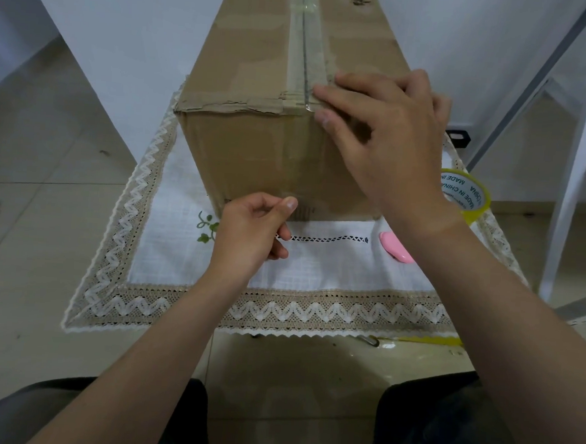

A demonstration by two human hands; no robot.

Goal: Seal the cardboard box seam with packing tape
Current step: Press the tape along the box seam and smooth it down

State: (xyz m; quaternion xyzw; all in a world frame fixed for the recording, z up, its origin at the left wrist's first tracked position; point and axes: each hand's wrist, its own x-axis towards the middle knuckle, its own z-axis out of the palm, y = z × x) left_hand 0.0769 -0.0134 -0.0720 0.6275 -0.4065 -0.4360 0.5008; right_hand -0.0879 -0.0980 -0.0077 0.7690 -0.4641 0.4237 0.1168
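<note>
Cardboard box [272, 83] at frame centre on lace-edged cloth [316, 268]; seam [305, 51] runs up-frame, away from viewer; right hand [376, 134] lies flat, fingers spread, on the near top edge by the seam; left hand [253, 229] below it, pinched at the near face, apparently on clear tape end; tape roll [471, 195] and pink object [394, 250] lower right, clear of the path
</note>
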